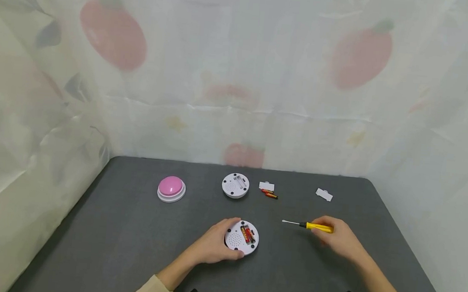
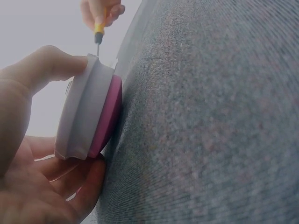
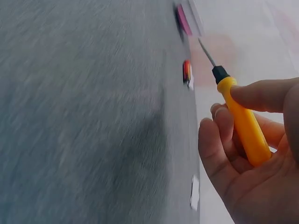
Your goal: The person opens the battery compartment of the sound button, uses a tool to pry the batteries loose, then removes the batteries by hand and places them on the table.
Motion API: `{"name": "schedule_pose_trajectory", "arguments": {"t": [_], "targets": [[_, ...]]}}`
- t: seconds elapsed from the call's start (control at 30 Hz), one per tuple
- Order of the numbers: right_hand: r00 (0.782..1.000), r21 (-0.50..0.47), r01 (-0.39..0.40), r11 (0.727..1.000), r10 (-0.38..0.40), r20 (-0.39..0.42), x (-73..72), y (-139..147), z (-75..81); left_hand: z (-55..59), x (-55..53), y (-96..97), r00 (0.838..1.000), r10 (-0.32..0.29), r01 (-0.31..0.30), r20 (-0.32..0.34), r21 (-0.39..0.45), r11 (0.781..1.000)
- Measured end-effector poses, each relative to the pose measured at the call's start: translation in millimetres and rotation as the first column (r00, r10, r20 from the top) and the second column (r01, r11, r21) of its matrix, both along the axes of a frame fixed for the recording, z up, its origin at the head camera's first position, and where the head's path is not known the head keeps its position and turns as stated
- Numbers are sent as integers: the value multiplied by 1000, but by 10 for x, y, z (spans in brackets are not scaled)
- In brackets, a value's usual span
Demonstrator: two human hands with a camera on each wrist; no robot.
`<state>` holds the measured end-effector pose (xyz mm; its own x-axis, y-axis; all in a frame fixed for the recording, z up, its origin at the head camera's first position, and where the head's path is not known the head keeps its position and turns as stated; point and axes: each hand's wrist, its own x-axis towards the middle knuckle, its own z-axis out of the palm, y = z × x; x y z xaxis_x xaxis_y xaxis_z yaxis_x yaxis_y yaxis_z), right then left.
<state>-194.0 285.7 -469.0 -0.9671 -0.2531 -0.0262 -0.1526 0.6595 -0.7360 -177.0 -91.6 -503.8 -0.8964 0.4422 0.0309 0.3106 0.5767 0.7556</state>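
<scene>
Two hands are at work over a dark grey table (image 1: 124,257), yours, both reaching in from the near edge. Your left hand (image 1: 210,244) has its thumb and fingers curved around opposite sides of the rim of a round white button unit (image 1: 234,241), turned face down near the middle, its pink dome underneath. Two batteries (image 1: 247,234) lie in its uncovered bay. Your right hand (image 1: 337,238) is closed around the yellow handle of a screwdriver (image 3: 245,123), thumb along the top, shaft pointing left toward the unit but well apart from it. The step appears to be battery work on this unit; the next move probably calls for keeping the unit steady while the driver's tip comes to the bay. Beyond your hands are an upright pink button (image 1: 170,187), another overturned unit (image 1: 230,187), loose batteries (image 1: 272,196), and two white covers, one nearer (image 1: 266,186), one farther right (image 1: 324,194).
</scene>
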Motion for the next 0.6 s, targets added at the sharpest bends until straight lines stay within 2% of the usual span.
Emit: {"name": "schedule_pose_trajectory", "arguments": {"t": [0.17, 0.3, 0.47, 0.6], "targets": [[996, 47, 89, 995, -88, -17, 79, 146, -17, -13, 2, -4, 1000, 1, -1, -6, -7, 1000], [987, 100, 148, 984, -141, -74, 105, 291, -38, -19, 0, -3, 1000, 0, 0, -4, -10, 1000], [968, 166, 216, 962, -188, -166, 101, 492, -35, -9, 0, -9, 1000, -6, 6, 1, -12, 1000], [943, 193, 288, 938, -242, -229, 93, 665, -45, 8, -5, -6, 1000, -6, 6, 1, -17, 1000]]}}
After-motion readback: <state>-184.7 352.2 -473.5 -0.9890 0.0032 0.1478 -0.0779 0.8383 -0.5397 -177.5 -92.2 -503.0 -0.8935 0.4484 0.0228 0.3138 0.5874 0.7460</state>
